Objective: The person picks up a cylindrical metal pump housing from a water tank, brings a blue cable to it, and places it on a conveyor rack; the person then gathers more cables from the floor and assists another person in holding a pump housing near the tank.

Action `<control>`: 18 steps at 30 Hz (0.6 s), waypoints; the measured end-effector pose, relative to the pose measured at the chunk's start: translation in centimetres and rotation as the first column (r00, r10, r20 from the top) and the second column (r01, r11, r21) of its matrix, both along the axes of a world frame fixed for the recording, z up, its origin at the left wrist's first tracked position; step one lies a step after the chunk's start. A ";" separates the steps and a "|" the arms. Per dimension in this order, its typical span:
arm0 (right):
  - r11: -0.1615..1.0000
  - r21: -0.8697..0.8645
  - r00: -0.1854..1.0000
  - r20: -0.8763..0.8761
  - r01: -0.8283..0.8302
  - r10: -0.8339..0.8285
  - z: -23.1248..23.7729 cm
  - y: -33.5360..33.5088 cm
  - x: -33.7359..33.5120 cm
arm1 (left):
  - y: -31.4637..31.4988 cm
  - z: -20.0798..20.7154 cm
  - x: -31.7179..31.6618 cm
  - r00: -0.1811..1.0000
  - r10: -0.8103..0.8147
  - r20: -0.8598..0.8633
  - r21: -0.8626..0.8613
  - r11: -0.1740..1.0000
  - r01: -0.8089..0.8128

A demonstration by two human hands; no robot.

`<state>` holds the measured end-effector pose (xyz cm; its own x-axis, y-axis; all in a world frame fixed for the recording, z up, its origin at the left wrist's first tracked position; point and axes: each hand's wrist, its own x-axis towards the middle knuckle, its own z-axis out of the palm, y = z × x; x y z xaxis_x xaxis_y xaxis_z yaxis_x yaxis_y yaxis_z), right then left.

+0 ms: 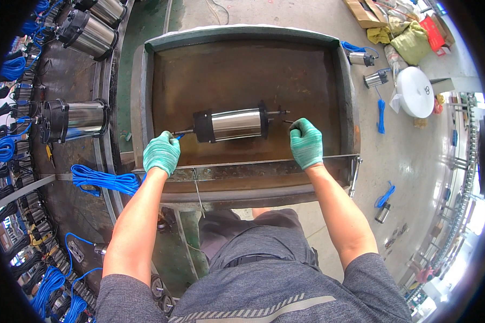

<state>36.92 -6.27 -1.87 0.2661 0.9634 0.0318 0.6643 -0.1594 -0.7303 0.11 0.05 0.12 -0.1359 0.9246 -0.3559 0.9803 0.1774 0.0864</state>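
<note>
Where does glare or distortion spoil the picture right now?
Head view, centre: bright streaks on the steel cylinder, left hand and right hand fairly sharp; head view, right rim: the long rack bends and light beyond it washes out; head view, corners: black.

Your left glove (pixel 163 153) and right glove (pixel 306 144), near the middle of the frame, are green with paler bands; between them the cylinder (pixel 237 125) is bright silver — black at both ends. Your shirt (pixel 258 269), at the lower edge, is dark flecked grey with a pale band and slanting stripes. At left the coiled cable (pixel 106 180) is vivid blue — at upper right, the roll (pixel 415 92) is white, the sack (pixel 412 44) yellow-green.
</note>
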 end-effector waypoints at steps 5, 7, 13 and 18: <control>1.000 0.000 1.000 -0.003 0.007 -0.007 -0.1 0.0 0.0 | 0.0 0.1 0.0 1.000 0.002 0.004 -0.011 1.000 -0.002; 1.000 0.007 1.000 -0.004 0.006 -0.006 -0.1 0.0 0.0 | 0.0 0.1 0.0 1.000 -0.002 0.005 -0.013 1.000 0.002; 1.000 -0.010 1.000 0.005 0.014 -0.014 0.1 0.0 0.0 | 0.1 0.0 -0.1 1.000 0.003 0.003 -0.031 1.000 -0.003; 1.000 0.026 1.000 0.001 0.014 -0.014 0.1 0.1 -0.1 | 0.1 0.2 0.1 1.000 0.003 0.014 -0.040 0.999 -0.003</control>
<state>36.78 -6.20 -1.76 0.2791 0.9586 0.0569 0.6629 -0.1494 -0.7337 0.16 0.15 0.27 -0.1333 0.9093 -0.3942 0.9785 0.1839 0.0933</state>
